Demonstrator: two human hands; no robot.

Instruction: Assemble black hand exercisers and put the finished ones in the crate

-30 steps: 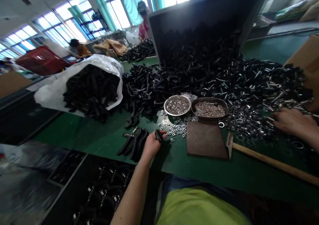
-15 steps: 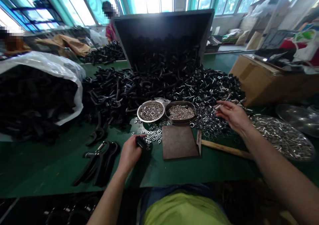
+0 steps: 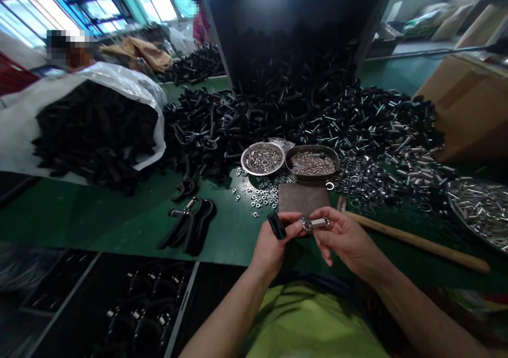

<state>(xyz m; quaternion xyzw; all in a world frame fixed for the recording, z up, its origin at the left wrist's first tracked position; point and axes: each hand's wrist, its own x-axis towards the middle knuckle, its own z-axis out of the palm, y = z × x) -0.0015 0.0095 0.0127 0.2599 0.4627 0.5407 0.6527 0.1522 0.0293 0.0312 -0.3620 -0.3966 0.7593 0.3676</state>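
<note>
In the head view, a black part (image 3: 277,226) is being gripped by the left hand (image 3: 270,246), low above the tabletop (image 3: 234,244) and near its front edge. A silvery coiled piece (image 3: 318,223) is being pinched between the fingertips of the right hand (image 3: 349,241), and its left end is being met by the left fingertips; whether it is being squeezed by them cannot be told. Behind the hands, a flat brown plate (image 3: 297,196) is being partly hidden. A hammer (image 3: 416,239) is being supported by the tabletop to the right, and loose nuts (image 3: 265,195) are being left scattered left of the plate. Beyond these, small metal pieces are being held in a round bowl (image 3: 253,172) and an oval tin (image 3: 313,179), side by side.
</note>
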